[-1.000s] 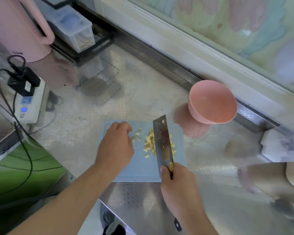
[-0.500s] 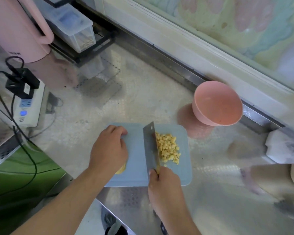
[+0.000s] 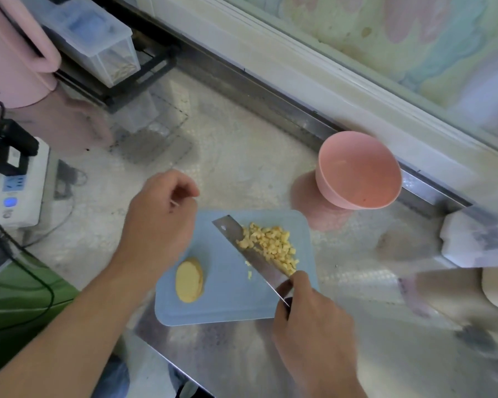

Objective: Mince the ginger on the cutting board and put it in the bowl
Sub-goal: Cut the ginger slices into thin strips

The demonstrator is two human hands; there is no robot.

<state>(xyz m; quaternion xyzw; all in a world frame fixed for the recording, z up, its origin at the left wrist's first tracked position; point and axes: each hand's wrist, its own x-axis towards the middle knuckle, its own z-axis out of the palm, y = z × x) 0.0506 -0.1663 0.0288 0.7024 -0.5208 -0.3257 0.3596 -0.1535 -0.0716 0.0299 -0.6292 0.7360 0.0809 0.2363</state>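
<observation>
A light blue cutting board [image 3: 227, 300] lies on the steel counter. A heap of minced ginger [image 3: 270, 245] sits on its right half. A small stack of ginger slices [image 3: 189, 280] lies on its left half. My right hand [image 3: 314, 326] grips the handle of a cleaver [image 3: 250, 251], whose blade slants against the left side of the minced heap. My left hand [image 3: 158, 222] hovers over the board's upper left corner, fingers loosely curled and holding nothing. An empty pink bowl [image 3: 357, 170] stands beyond the board's upper right corner.
A white power strip [image 3: 18, 191] with a black plug and cables lies at the left. A pink appliance [image 3: 15, 53] and a clear plastic box [image 3: 98, 41] on a black rack stand at the back left. A white object [image 3: 472, 239] sits at the right.
The cleaver swept the scattered ginger into a heap on the right, then tilted diagonally. My left hand lifted off the board, uncovering the stack of slices.
</observation>
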